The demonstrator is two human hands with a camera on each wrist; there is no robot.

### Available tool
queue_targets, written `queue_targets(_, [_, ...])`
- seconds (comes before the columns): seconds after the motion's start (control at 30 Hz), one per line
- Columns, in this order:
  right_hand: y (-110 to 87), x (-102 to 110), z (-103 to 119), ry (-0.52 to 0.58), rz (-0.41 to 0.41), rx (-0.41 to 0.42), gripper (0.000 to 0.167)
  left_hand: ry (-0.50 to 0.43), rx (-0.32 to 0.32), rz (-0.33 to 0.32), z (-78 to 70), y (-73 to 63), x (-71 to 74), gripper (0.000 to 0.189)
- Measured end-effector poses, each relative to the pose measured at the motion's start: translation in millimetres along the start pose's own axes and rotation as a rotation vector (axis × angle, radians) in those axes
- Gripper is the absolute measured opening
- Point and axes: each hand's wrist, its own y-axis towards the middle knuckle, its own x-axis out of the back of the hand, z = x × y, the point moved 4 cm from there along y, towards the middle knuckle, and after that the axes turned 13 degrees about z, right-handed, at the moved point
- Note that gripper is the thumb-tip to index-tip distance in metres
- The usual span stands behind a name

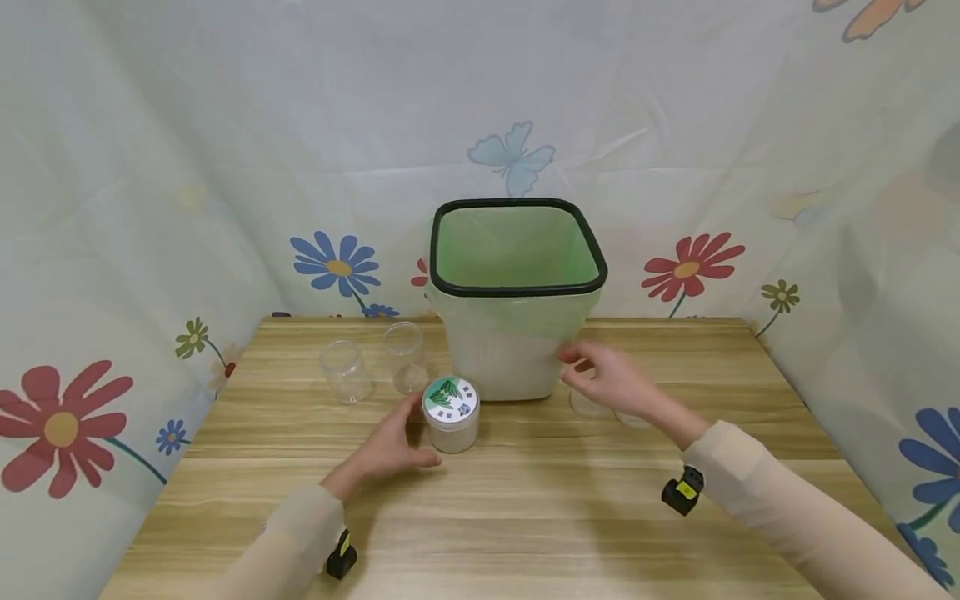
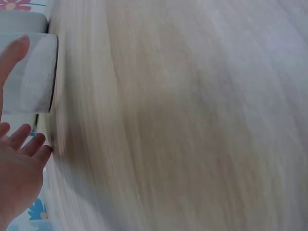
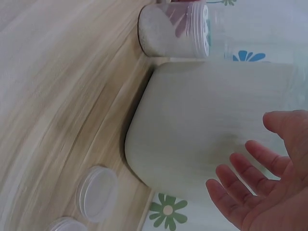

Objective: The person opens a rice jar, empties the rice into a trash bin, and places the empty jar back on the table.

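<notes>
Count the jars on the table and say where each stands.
3: a lidded jar beside the left hand, a clear jar left of the bin, and another clear jar farther left. More could be hidden behind the bin.

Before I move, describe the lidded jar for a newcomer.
On the wooden table, find the pale, black-rimmed plastic bin. At its near left corner, beside the left hand, stands a clear cylindrical jar. Unlike the two clear jars further left, it wears a white, green-printed lid.
</notes>
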Motion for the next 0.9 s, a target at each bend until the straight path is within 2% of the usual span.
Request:
queue_targets(0.33, [1.6,-12.5,16.5,0.007,0.015,0.064,0.030,-0.020,-0.025,-0.019,-1.6,12.1,-10.0,0.112])
queue_targets(0.57, [0.9,-17.0,26.8,-0.098,-0.014,0.075,0.031,-0.059,-0.021,-0.021,0.7,18.6,-13.5,0.113])
queue_targets(0.77, [-1.0,-20.1,40.1,-0.206,-0.044,0.135,0.036,-0.087,-0.063,-0.034,0.2,22.8,-15.5,0.113])
queue_targets(0.9, [-1.7,-21.7,43.3,-0.234,-0.037,0.146,0.040,-0.107,-0.077,-0.044,0.7,24.5,-17.2,0.112])
